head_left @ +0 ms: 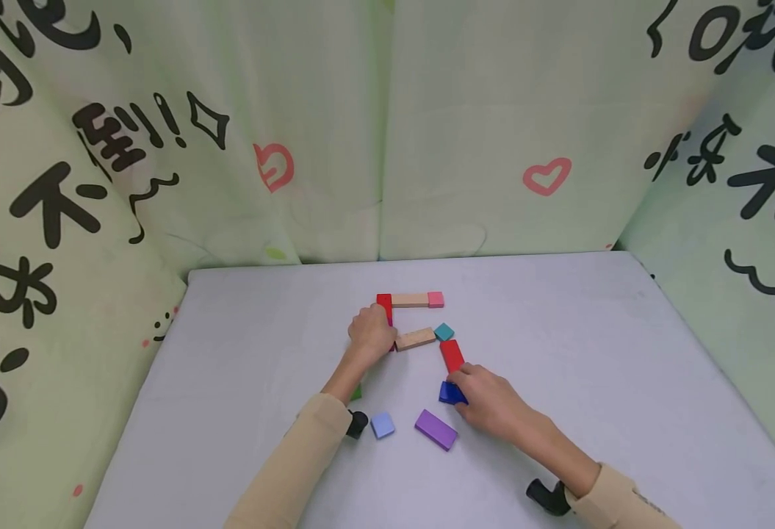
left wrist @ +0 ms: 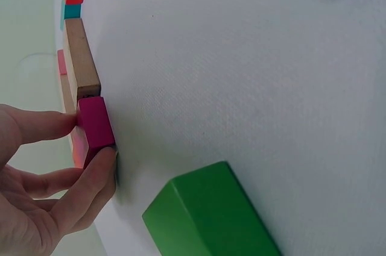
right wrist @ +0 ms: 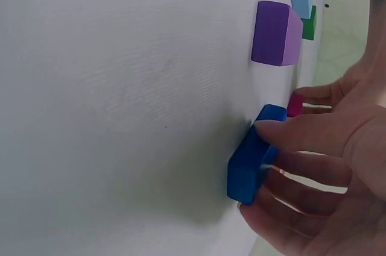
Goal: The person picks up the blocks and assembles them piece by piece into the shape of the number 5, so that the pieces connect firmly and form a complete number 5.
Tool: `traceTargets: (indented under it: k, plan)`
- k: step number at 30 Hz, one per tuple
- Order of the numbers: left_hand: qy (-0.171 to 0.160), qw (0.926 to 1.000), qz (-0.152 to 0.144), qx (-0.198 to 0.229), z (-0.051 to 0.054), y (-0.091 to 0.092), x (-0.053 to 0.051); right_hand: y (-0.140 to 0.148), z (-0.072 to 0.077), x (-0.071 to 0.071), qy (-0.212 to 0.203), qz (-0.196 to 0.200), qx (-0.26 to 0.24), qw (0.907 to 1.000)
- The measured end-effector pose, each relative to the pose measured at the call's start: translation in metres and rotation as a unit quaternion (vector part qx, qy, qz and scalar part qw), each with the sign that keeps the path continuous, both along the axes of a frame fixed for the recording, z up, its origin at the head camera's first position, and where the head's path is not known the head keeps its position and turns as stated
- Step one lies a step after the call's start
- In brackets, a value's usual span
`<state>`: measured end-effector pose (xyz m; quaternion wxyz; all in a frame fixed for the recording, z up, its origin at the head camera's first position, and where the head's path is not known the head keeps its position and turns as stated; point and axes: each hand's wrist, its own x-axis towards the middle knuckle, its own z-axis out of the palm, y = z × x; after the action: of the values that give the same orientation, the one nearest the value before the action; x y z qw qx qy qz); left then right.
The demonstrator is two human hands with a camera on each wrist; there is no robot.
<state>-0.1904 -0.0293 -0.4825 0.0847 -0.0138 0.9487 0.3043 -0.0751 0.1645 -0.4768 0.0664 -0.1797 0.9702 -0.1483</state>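
My left hand [head_left: 372, 334] pinches a magenta block [left wrist: 96, 122] between thumb and fingers, at the end of a plain wooden block [head_left: 416, 339]. Just beyond that hand stands a red block [head_left: 384, 301], partly covered by it, joined to another wooden block [head_left: 410, 300] with a pink block [head_left: 435, 299] at its end. A teal block [head_left: 444, 332] meets the nearer wooden block's right end, and a second red block [head_left: 452, 355] slants down from there. My right hand [head_left: 493, 402] grips a dark blue block [right wrist: 256, 156] by its ends, close below this red one.
A purple block [head_left: 436, 430] lies on the white table [head_left: 559, 316] between the forearms. To its left are a light blue block [head_left: 383, 425] and a green block [left wrist: 208, 214], mostly hidden by the left arm in the head view. Printed curtains [head_left: 466, 110] surround the table.
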Motion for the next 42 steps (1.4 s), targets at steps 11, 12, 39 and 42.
traceTargets:
  k: [11,12,39,42]
  plan:
    - [0.001,1.0000,0.001,-0.003,0.001,0.001,-0.001,0.001,0.002,-0.002,0.044,0.083,0.025,0.9953]
    - [0.001,1.0000,0.001,-0.003,0.001,0.001,-0.001,0.002,0.002,-0.002,0.047,0.088,0.028,0.9946]
    - [0.009,0.9999,0.000,-0.006,0.001,0.001,0.000,0.007,0.004,-0.010,0.062,0.182,0.032,0.9808]
    - [0.006,0.9999,0.001,-0.010,0.001,0.001,0.000,0.007,0.004,-0.010,0.060,0.184,0.032,0.9805]
